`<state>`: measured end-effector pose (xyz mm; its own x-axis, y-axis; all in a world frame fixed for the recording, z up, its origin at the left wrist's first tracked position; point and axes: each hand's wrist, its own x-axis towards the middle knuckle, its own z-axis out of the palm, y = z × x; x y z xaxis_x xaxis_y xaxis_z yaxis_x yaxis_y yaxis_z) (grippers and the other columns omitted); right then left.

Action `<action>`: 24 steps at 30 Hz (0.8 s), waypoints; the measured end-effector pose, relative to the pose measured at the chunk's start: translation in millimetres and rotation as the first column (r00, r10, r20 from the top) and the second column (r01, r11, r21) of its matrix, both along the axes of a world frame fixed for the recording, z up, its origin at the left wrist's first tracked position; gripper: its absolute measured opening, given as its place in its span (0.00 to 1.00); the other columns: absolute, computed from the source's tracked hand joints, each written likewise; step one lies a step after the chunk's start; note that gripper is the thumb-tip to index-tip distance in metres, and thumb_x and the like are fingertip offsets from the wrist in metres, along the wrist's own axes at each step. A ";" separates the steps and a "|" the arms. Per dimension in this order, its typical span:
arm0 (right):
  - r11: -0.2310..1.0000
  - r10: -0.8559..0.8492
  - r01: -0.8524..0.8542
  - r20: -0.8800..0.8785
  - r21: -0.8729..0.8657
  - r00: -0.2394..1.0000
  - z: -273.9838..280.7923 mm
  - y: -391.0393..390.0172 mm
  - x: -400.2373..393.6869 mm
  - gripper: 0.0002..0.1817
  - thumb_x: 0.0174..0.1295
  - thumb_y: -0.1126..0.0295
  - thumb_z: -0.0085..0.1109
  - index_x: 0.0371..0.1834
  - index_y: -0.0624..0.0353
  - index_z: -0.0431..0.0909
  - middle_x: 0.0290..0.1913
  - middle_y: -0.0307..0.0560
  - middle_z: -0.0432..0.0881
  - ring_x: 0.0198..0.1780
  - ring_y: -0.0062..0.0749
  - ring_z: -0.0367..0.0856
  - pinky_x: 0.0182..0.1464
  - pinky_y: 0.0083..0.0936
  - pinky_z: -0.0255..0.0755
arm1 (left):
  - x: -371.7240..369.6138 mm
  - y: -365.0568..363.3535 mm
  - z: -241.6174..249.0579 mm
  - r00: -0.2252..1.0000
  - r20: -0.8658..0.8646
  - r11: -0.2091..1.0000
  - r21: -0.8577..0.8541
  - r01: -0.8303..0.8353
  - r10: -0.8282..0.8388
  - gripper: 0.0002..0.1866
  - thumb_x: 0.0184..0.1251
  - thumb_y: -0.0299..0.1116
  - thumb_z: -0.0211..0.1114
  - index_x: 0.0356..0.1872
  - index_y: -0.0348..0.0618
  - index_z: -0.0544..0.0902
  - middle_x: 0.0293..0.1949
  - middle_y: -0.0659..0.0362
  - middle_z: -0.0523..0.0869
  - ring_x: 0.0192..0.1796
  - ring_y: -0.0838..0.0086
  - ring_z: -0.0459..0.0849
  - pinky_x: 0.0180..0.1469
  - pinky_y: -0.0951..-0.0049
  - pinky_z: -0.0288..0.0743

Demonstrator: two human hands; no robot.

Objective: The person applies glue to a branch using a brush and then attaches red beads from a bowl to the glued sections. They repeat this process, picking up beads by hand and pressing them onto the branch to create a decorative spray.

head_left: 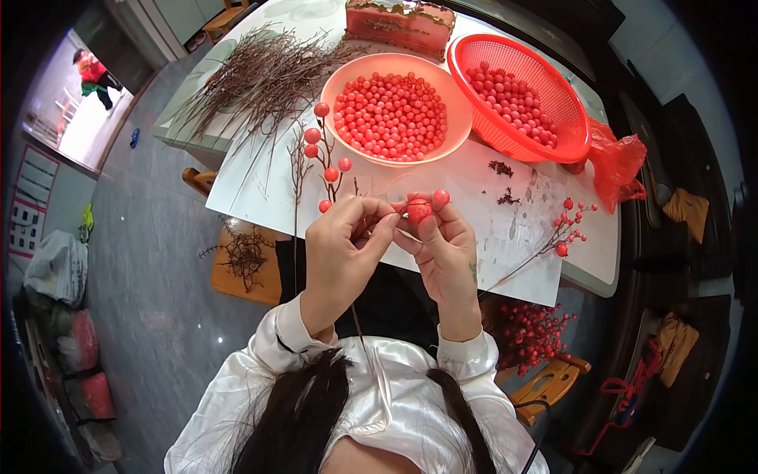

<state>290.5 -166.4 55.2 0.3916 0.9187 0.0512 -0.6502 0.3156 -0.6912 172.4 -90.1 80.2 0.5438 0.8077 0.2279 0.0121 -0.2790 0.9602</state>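
In front of my chest my left hand (pixel 343 249) has its fingers curled and pinched on an artificial berry branch (pixel 332 174). The branch's red berries rise above that hand, and its thin brown stem shows below toward my shirt. Close beside it, almost touching its fingertips, my right hand (pixel 444 253) is closed on red berries (pixel 418 210), thumb against the larger one. A second berry (pixel 440 197) sticks up at those fingers. Beyond both hands stands a peach-coloured bowl (pixel 458 142) full of loose red berries (pixel 391 114).
A red basket (pixel 580 95) of berries stands at the back right, beside a red plastic bag (pixel 620 162). Bare brown stems (pixel 264 75) lie at the back left. A finished-looking berry sprig (pixel 553 237) lies right. Stools and a berry bunch (pixel 533 336) are below the table.
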 end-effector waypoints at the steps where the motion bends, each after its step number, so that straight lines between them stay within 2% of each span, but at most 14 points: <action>1: 1.000 -0.008 0.008 -0.002 0.004 1.000 -0.7 0.5 -1.1 0.19 0.63 0.70 0.52 0.54 0.68 0.65 0.50 0.56 0.75 0.51 0.45 0.77 0.55 0.38 0.73 | 1.7 -1.0 -0.4 0.999 0.011 0.999 0.015 -0.033 0.033 0.04 0.57 0.23 0.62 0.32 0.32 0.79 0.25 0.62 0.78 0.24 0.87 0.74 0.25 0.87 0.67; 8: 0.999 -0.026 0.026 -0.006 0.021 1.000 0.6 1.8 -4.9 0.19 0.62 0.69 0.53 0.53 0.69 0.66 0.49 0.56 0.76 0.50 0.43 0.78 0.55 0.37 0.74 | 4.4 -2.4 -3.5 0.995 0.062 0.997 0.007 -0.079 0.079 0.04 0.56 0.24 0.64 0.31 0.34 0.80 0.22 0.62 0.76 0.20 0.86 0.71 0.21 0.84 0.65; 11: 0.999 -0.037 0.037 -0.011 0.011 0.999 0.1 2.7 -6.0 0.20 0.62 0.68 0.54 0.53 0.69 0.66 0.48 0.56 0.76 0.49 0.42 0.78 0.54 0.37 0.74 | 3.9 -3.3 0.0 0.996 0.018 0.993 0.071 -0.094 0.093 0.04 0.56 0.24 0.64 0.32 0.34 0.80 0.23 0.62 0.76 0.20 0.85 0.71 0.21 0.84 0.65; 24: 0.998 -0.057 0.057 -0.002 0.011 0.998 0.6 2.1 -8.2 0.21 0.61 0.67 0.55 0.52 0.71 0.66 0.47 0.56 0.76 0.48 0.41 0.78 0.54 0.36 0.74 | 4.8 -5.3 -3.7 0.994 0.040 0.992 0.067 -0.103 0.101 0.05 0.56 0.24 0.64 0.32 0.34 0.80 0.23 0.61 0.77 0.20 0.84 0.72 0.21 0.83 0.65</action>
